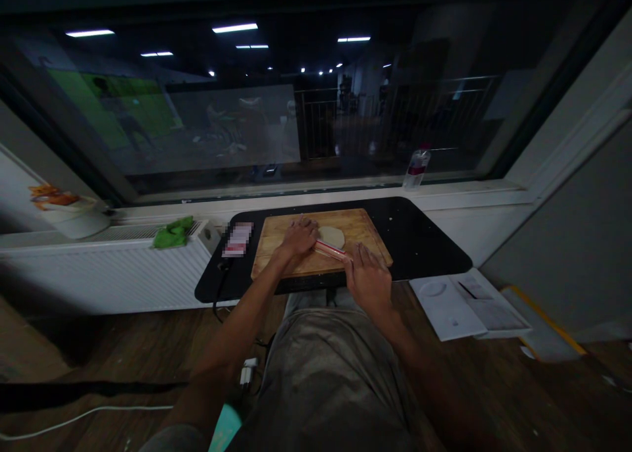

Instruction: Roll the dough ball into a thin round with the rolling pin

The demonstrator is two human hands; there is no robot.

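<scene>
Both hands press down on a red rolling pin point(332, 249). Left hand point(299, 236) covers the pin's left end, fingers bent over it; cannot tell whether they close round it. Right hand point(368, 277) lies flat on the right end, fingers stretched out and not wrapped round.

Pin lies at a slant at centre frame on a wooden board point(269, 241), left end higher in the frame than right. Pale flat dough point(333, 235) sits on the board, touching the pin on its upper side, between the two hands.

Board rests on a black table point(424, 241) under a dark window. Clear bottle point(417, 168) upright on the sill, upper right of the board. Green cloth point(172, 233) on the white radiator point(99, 274), left of the table. Papers point(464, 304) on the wooden floor, lower right of the table.
</scene>
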